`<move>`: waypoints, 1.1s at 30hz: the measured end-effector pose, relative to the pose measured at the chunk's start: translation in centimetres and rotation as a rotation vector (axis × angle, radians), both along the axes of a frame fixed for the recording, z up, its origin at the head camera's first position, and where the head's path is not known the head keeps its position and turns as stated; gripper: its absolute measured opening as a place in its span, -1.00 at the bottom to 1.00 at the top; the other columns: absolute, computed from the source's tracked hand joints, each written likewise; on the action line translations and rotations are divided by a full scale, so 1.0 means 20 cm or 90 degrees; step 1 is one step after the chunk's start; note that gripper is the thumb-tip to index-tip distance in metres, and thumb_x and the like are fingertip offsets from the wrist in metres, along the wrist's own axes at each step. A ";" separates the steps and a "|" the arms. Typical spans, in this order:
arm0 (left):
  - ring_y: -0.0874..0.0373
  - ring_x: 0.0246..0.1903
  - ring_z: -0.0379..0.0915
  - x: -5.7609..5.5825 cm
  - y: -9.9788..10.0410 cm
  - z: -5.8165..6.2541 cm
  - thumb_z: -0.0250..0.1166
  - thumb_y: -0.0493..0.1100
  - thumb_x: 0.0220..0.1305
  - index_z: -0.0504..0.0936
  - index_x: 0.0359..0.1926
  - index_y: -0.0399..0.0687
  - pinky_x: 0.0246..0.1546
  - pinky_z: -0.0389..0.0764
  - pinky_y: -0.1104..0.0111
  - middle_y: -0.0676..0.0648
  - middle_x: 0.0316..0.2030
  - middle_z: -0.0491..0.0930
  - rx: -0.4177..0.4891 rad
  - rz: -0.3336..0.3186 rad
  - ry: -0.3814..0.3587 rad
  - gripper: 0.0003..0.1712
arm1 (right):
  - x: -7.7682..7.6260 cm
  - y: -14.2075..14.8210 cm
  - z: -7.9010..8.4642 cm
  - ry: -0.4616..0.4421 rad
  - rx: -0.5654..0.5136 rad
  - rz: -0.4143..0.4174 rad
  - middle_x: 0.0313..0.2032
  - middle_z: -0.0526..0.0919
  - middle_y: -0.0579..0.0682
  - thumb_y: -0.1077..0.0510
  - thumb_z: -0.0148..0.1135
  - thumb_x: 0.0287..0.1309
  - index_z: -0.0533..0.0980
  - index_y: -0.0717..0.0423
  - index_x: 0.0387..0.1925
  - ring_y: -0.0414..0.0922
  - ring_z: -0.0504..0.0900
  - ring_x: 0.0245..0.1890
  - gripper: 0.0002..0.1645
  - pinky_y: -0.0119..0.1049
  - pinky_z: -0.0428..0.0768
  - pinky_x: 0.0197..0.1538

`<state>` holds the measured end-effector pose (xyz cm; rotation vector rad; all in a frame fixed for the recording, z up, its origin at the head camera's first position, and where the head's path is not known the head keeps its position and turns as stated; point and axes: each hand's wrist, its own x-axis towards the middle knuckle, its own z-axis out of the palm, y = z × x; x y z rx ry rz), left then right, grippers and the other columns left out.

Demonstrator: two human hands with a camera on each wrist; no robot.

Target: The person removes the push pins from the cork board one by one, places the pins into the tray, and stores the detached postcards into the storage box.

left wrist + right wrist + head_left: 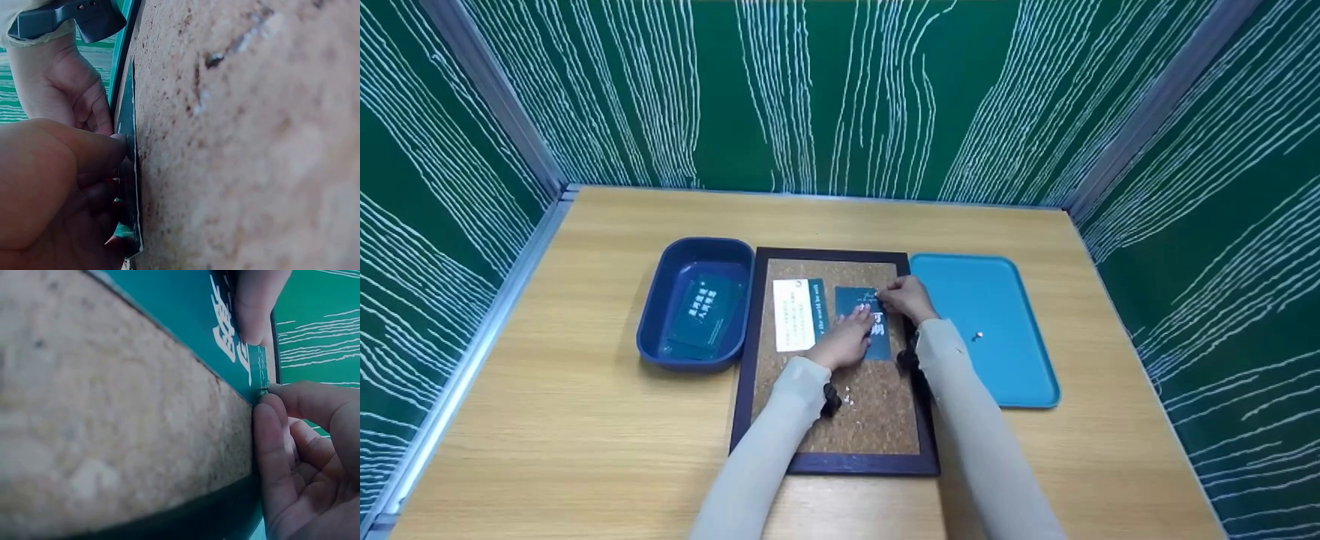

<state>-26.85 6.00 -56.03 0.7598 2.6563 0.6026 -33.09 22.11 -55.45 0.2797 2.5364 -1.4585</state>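
Note:
A dark green card (880,346) with white characters lies on the upper right of a framed cork board (877,424). My left hand (844,341) presses the card down with its fingers spread; in the left wrist view the thumb (101,149) rests on the card's face. At the card's upper right corner my right hand (909,298) pinches a tiny pin (264,390) between thumb and fingertips, which mostly hide it. Left of that card lies a white-and-green card (793,319). Several small clear pins (847,397) sit on the cork below the left wrist.
A dark blue bin (647,330) holding several green cards (706,311) stands against the board's left side. To the right lies a light blue tray (1027,375) with a small pin (978,336) on it. Green panels with white lines (877,97) enclose the wooden table (547,390).

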 end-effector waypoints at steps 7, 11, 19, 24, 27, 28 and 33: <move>0.04 0.50 -0.17 0.00 0.00 0.01 -0.06 -0.14 0.49 0.15 0.45 -0.17 0.49 -0.02 0.13 -0.12 0.50 -0.03 -0.006 0.001 0.006 -0.42 | -0.01 0.00 0.00 0.015 0.030 0.023 -0.75 0.36 -0.16 0.20 0.19 0.19 0.27 0.02 -0.72 -0.24 0.40 -0.69 -0.58 -0.38 0.38 -0.50; 0.04 0.50 -0.17 0.01 -0.01 0.01 -0.05 -0.15 0.48 0.15 0.45 -0.16 0.49 -0.02 0.13 -0.12 0.50 -0.03 0.002 0.003 0.006 -0.42 | -0.03 0.00 -0.01 0.005 0.043 0.025 -0.77 0.27 -0.16 0.18 0.22 0.20 0.23 0.03 -0.74 -0.23 0.32 -0.72 -0.53 -0.38 0.33 -0.54; 0.03 0.50 -0.18 0.00 0.00 0.01 -0.05 -0.14 0.48 0.14 0.45 -0.16 0.49 -0.04 0.14 -0.12 0.50 -0.03 0.000 0.003 0.003 -0.42 | -0.03 0.02 -0.01 0.001 0.045 0.040 -0.69 0.36 -0.12 0.16 0.23 0.23 0.35 0.06 -0.66 -0.20 0.39 -0.65 -0.63 -0.36 0.40 -0.53; 0.03 0.50 -0.19 0.00 -0.01 0.01 -0.06 -0.14 0.49 0.13 0.46 -0.16 0.50 -0.05 0.15 -0.12 0.50 -0.05 0.005 0.004 -0.006 -0.41 | -0.03 0.01 -0.01 0.000 0.054 0.046 -0.65 0.42 -0.11 0.16 0.22 0.23 0.37 0.05 -0.65 -0.20 0.45 -0.62 -0.65 -0.38 0.46 -0.50; 0.04 0.51 -0.21 0.00 -0.01 0.01 -0.06 -0.14 0.49 0.12 0.46 -0.15 0.50 -0.06 0.14 -0.11 0.50 -0.06 0.004 0.005 -0.013 -0.41 | -0.03 0.01 -0.01 -0.005 0.057 0.050 -0.63 0.44 -0.11 0.16 0.21 0.24 0.37 0.05 -0.63 -0.21 0.48 -0.60 -0.66 -0.39 0.48 -0.49; 0.04 0.51 -0.20 0.00 -0.01 0.01 -0.05 -0.14 0.49 0.12 0.46 -0.14 0.50 -0.06 0.14 -0.11 0.50 -0.06 0.004 0.005 -0.014 -0.41 | -0.03 0.01 -0.01 -0.008 0.056 0.049 -0.62 0.46 -0.11 0.16 0.21 0.24 0.39 0.06 -0.62 -0.21 0.49 -0.59 -0.67 -0.39 0.49 -0.48; 0.07 0.51 -0.21 0.00 0.00 0.01 -0.06 -0.13 0.49 0.12 0.46 -0.13 0.50 -0.07 0.16 -0.08 0.51 -0.07 0.003 0.010 -0.019 -0.41 | -0.04 0.01 0.00 -0.023 0.063 0.059 -0.61 0.47 -0.12 0.16 0.18 0.25 0.43 0.06 -0.58 -0.23 0.46 -0.60 -0.73 -0.39 0.46 -0.50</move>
